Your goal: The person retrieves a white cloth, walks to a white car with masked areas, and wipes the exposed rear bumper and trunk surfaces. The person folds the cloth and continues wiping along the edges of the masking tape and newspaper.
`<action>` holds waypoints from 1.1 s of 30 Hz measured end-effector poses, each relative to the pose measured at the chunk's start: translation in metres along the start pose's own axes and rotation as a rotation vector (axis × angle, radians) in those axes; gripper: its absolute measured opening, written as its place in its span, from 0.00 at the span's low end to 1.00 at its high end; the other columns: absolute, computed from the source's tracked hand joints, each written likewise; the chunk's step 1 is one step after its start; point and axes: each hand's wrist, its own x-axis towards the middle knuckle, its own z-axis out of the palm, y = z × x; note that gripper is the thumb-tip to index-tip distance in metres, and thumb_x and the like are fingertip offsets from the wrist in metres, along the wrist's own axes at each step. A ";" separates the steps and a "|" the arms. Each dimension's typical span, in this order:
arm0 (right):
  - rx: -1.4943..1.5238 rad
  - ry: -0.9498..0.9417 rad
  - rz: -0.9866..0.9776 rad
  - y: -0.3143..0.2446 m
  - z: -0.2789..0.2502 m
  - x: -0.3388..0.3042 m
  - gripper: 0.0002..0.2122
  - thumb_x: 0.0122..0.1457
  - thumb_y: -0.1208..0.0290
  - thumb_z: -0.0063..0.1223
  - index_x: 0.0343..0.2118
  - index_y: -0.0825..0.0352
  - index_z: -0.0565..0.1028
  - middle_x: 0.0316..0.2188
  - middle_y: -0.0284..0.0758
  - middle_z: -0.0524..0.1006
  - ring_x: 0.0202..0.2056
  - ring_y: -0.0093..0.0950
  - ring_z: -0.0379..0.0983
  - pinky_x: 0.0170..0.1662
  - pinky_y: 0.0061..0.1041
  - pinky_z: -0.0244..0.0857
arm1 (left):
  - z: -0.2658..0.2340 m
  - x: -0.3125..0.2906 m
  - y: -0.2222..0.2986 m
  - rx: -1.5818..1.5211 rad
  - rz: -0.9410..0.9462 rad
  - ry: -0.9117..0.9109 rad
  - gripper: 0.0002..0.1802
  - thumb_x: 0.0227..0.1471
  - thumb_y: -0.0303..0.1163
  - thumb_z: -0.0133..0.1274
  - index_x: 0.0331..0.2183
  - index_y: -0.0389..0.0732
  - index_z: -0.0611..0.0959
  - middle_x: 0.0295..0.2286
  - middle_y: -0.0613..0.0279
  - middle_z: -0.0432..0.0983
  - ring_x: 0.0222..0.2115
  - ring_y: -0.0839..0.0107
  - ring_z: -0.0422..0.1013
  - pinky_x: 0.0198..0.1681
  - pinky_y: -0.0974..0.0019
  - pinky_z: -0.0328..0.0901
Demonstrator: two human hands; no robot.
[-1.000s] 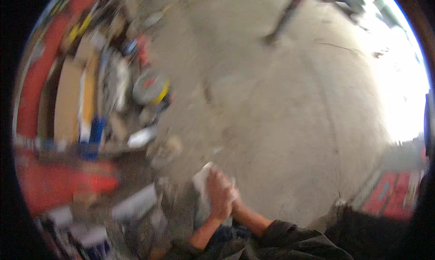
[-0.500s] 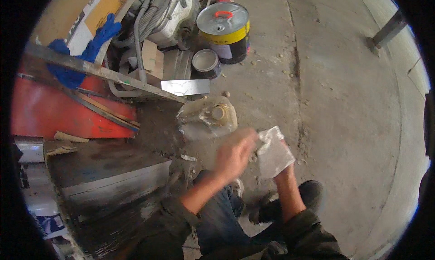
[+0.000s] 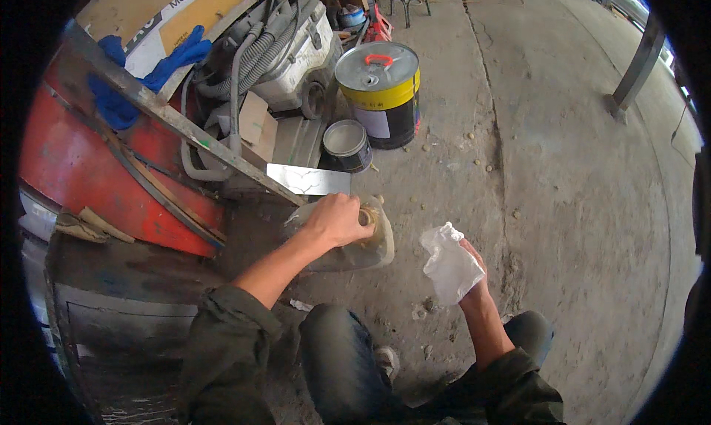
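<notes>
Room opens over the floor [image 3: 585, 195] rightward; leftward the metal rail [image 3: 194, 134] blocks, perhaps touching the jug [image 3: 355, 257].

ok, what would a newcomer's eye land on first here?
Probably the drum with the yellow band and red handle, standing on the floor at upper centre, and the bright blue gloves draped at the metal bar, upper left. Lower down, near the middle, the left hand curls over the top of a cloudy plastic jug, while right of it the right hand holds a crumpled white sheet.
</notes>
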 end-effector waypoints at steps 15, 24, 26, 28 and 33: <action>-0.051 -0.023 0.044 0.007 -0.009 0.030 0.18 0.69 0.65 0.50 0.56 0.71 0.73 0.47 0.41 0.80 0.45 0.38 0.80 0.48 0.40 0.76 | 0.009 -0.002 0.003 0.045 0.187 0.025 0.25 0.46 0.48 0.65 0.39 0.37 0.86 0.30 0.47 0.83 0.33 0.45 0.80 0.41 0.49 0.75; -0.113 0.028 -0.072 0.004 0.031 0.059 0.18 0.70 0.66 0.47 0.57 0.72 0.73 0.49 0.44 0.80 0.47 0.41 0.80 0.48 0.43 0.76 | 0.010 -0.016 0.019 0.087 0.500 0.179 0.26 0.47 0.31 0.68 0.50 0.47 0.81 0.48 0.58 0.73 0.48 0.52 0.76 0.48 0.54 0.73; -0.123 0.019 -0.067 0.008 0.024 0.060 0.18 0.70 0.66 0.48 0.57 0.72 0.73 0.48 0.43 0.80 0.46 0.40 0.80 0.48 0.42 0.76 | 0.012 -0.015 0.014 0.075 0.505 0.074 0.25 0.45 0.27 0.67 0.47 0.46 0.81 0.46 0.55 0.75 0.46 0.52 0.76 0.49 0.53 0.72; -0.168 0.034 -0.095 0.009 0.019 0.063 0.18 0.70 0.66 0.49 0.56 0.72 0.73 0.46 0.42 0.81 0.45 0.38 0.80 0.46 0.39 0.76 | 0.008 -0.011 0.018 0.013 0.421 -0.053 0.24 0.43 0.26 0.66 0.46 0.45 0.83 0.44 0.53 0.76 0.44 0.53 0.76 0.49 0.55 0.72; -0.632 0.118 -0.351 0.032 0.050 0.073 0.17 0.71 0.65 0.50 0.52 0.75 0.77 0.39 0.35 0.82 0.39 0.23 0.77 0.43 0.25 0.72 | 0.027 -0.018 0.013 -0.204 0.091 0.201 0.24 0.46 0.46 0.66 0.39 0.36 0.86 0.31 0.49 0.82 0.33 0.50 0.79 0.39 0.52 0.73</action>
